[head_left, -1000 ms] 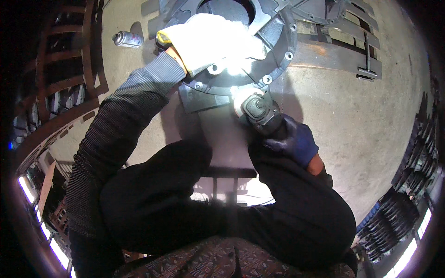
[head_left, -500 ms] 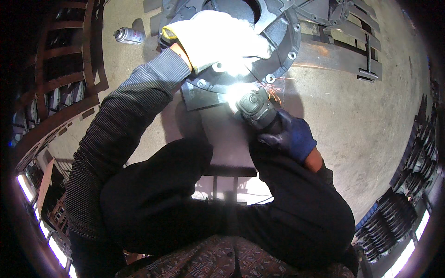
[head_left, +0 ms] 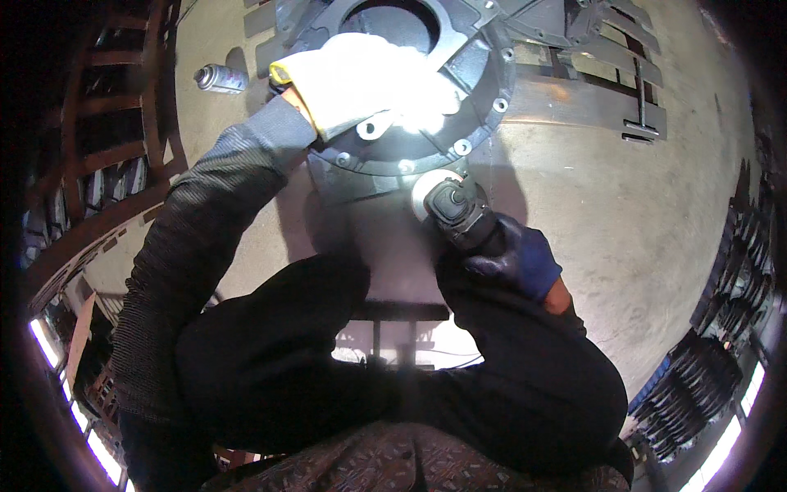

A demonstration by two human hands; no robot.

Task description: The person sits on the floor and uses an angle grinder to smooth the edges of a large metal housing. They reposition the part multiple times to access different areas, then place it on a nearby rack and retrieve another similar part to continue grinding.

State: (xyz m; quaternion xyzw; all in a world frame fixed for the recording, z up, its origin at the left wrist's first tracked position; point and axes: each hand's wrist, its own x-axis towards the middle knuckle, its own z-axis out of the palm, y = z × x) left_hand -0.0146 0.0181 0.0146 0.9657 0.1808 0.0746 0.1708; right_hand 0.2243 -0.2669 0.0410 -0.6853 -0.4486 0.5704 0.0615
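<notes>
Grinder (head_left: 457, 207) sits at 1 o'clock, its body wrapped by the blue-gloved right hand (head_left: 525, 258). Its pale disc (head_left: 423, 193) is close under the 6 o'clock rim of the casting (head_left: 471, 70). To work that rim well, I'd bring the disc in at a shallow angle, press lightly and sweep evenly, wrist firm. The casting lies at 12 o'clock with the pale-gloved left hand (head_left: 369, 86) over it; glare hides whether those fingers grip or merely rest. They belong well clear of the disc. Beyond, between 10 and 11 o'clock, is a spray can (head_left: 223, 79).
</notes>
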